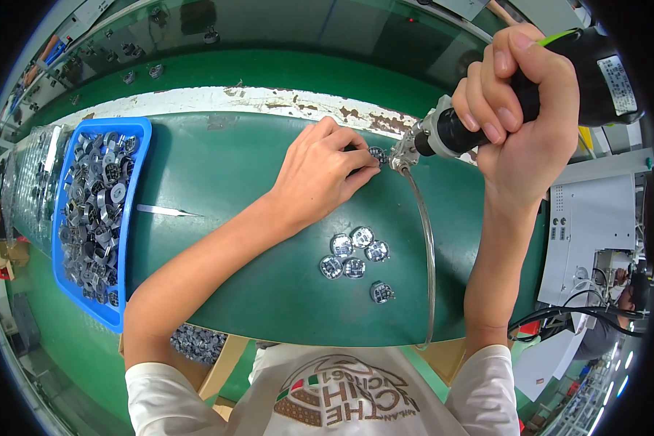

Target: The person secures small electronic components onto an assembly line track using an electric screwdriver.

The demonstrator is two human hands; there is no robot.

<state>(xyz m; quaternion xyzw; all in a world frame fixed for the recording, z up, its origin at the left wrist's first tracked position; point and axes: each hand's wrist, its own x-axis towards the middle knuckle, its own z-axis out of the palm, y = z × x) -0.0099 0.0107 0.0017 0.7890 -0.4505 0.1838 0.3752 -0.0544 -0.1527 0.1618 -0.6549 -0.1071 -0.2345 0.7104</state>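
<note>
My right hand (pixel 527 102) is wrapped round a black powered screwdriver (pixel 596 80) held tilted over the far side of the green bench. Its metal nose piece (pixel 407 151) points down to the left, and a clear hose (pixel 429 254) runs from it toward the near edge. At that nose my left hand (pixel 320 171) pinches a small round metal part (pixel 376 153) between thumb and fingers, mostly hidden by them. The tip appears to touch the part. Nearer me, several similar round parts (pixel 341 245) lie in a cluster, with a single one (pixel 381 292) just apart.
A blue tray (pixel 142 145) heaped with round parts stands on the left, pointed white tweezers (pixel 163 211) beside it. Beyond the bench runs a green belt (pixel 269 69) with scattered parts. A white machine (pixel 592 232) and black cables (pixel 581 311) are at the right.
</note>
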